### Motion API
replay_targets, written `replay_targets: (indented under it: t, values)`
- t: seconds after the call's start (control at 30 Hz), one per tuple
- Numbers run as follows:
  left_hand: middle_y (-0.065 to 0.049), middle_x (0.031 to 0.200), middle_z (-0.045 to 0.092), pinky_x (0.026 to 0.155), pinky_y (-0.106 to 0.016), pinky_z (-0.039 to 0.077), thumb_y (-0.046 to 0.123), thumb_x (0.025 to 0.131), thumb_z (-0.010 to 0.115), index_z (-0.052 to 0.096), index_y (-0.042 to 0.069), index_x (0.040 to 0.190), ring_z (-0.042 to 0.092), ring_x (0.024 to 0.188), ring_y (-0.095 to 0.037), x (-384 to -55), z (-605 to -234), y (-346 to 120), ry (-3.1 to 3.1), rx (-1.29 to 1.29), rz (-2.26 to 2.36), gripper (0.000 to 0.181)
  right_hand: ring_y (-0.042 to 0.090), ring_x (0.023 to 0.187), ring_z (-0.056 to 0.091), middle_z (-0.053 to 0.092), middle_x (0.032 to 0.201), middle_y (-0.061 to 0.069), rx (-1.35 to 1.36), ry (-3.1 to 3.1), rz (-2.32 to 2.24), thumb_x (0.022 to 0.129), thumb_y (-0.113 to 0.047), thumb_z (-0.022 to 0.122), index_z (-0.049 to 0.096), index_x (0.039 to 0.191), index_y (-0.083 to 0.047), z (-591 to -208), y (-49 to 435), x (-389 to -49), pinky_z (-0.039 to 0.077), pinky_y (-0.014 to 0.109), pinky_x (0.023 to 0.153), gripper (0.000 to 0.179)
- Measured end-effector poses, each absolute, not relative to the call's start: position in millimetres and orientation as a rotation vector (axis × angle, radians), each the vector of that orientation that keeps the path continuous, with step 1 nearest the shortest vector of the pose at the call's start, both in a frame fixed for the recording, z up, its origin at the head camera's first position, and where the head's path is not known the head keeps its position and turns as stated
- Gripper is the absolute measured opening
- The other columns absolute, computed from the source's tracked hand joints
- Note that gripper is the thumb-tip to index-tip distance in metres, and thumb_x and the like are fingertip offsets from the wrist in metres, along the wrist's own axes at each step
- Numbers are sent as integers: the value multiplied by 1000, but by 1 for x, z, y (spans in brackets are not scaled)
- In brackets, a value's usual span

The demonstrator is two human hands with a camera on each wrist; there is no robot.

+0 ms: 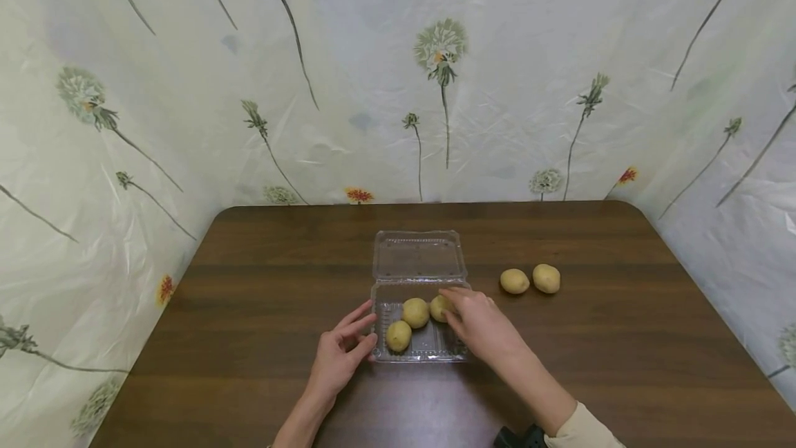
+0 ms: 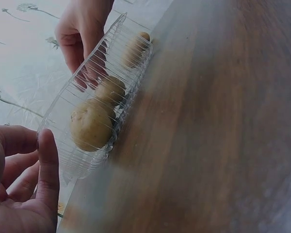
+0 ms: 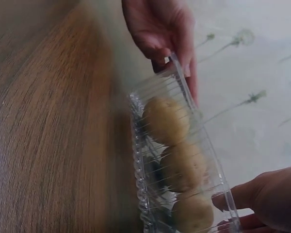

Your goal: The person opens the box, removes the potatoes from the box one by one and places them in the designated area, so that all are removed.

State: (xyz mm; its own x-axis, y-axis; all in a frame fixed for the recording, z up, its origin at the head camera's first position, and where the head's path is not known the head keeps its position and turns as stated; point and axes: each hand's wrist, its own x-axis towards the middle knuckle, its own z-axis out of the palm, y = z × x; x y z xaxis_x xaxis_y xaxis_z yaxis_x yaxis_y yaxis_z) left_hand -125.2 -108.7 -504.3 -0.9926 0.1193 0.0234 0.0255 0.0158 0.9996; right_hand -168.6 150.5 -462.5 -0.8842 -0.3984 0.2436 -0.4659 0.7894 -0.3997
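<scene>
A clear plastic clamshell container stands on the table with its lid folded back. In the head view, one potato lies at its near left and another potato touches it in the middle. My left hand pinches the container's left rim between thumb and fingers, as the left wrist view also shows. Inside the right part, my right hand grips a third potato, partly hidden by the fingers. The right wrist view shows the thumb against that potato, seen through the clear wall.
Two more potatoes, one left and one right, lie on the brown wooden table to the right of the container. Behind the table hangs a pale sheet with printed dandelions.
</scene>
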Motion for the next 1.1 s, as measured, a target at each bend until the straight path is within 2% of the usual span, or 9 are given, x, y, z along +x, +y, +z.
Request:
replay_targets:
  t: [0.23,0.6,0.77,0.9,0.97,1.1]
  values:
    - [-2,144,50,64,-27,57,2,90,69,63,-4,126,60,77,-13,-124,-504,-109,2175,157,2160,36,32,101,66,68,113,18,724,-2782,638,82,0,75,68,115,5,-466,148,-170,56,42,82,34]
    - [-3,145,49,66,-28,58,0,90,68,63,-4,126,61,77,-13,-126,-504,-107,2180,140,2148,36,32,96,66,68,105,16,732,-2816,592,80,-2,79,69,111,5,-463,145,-171,56,42,80,34]
    - [-5,145,49,66,-27,58,0,90,68,62,-5,126,60,77,-13,-126,-504,-108,2166,138,2160,37,24,87,64,64,104,12,722,-2866,636,80,-6,80,67,117,4,-464,145,-173,56,37,74,41]
    - [-4,145,49,66,-27,58,0,90,68,62,-4,127,60,77,-14,-126,-504,-107,2169,139,2154,37,18,82,60,58,101,8,736,-2878,659,81,-7,80,68,117,2,-466,145,-174,54,35,69,39]
    - [-3,145,49,66,-27,58,0,90,68,62,-4,127,60,77,-14,-126,-504,-107,2171,141,2152,37,20,85,61,59,101,8,739,-2881,660,82,-9,80,69,115,1,-467,145,-175,54,37,72,37]
    - [-2,145,49,66,-27,57,1,90,68,62,-4,127,60,77,-14,-126,-503,-107,2179,144,2147,37,28,100,63,67,107,13,712,-2889,697,81,-11,80,69,113,2,-468,143,-176,54,44,86,36]
